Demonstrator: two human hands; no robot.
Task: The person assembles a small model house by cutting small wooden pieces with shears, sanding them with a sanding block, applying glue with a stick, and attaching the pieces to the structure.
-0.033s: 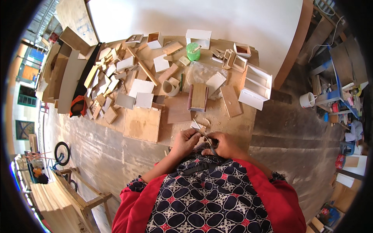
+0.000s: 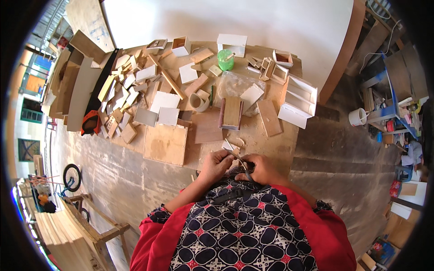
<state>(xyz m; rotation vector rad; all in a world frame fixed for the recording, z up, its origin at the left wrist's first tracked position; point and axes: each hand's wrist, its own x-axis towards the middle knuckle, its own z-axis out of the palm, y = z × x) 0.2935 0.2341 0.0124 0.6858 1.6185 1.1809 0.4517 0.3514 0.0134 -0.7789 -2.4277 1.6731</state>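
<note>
Close in front of my body, at the table's near edge, both hands are raised together. My left hand (image 2: 214,166) is closed, its thumb and fingertips pinching one end of a thin dark strip (image 2: 244,166). The fingers of my right hand (image 2: 261,169) are bent round the strip's other part, which curves down below them. What kind of thing it is cannot be made out, and my fingers cover part of it. Just beyond my fingertips lie a small white piece (image 2: 227,145) and thin pale wood scraps (image 2: 241,142) on the table.
The wooden table (image 2: 275,151) carries a heap of wood offcuts (image 2: 129,97) at left, a plywood box (image 2: 165,144), a brown board (image 2: 207,127), a grooved wooden block (image 2: 231,113), a tape roll (image 2: 197,103), a green tub (image 2: 225,60) and a white compartmented box (image 2: 298,100). A sawhorse (image 2: 113,232) stands lower left.
</note>
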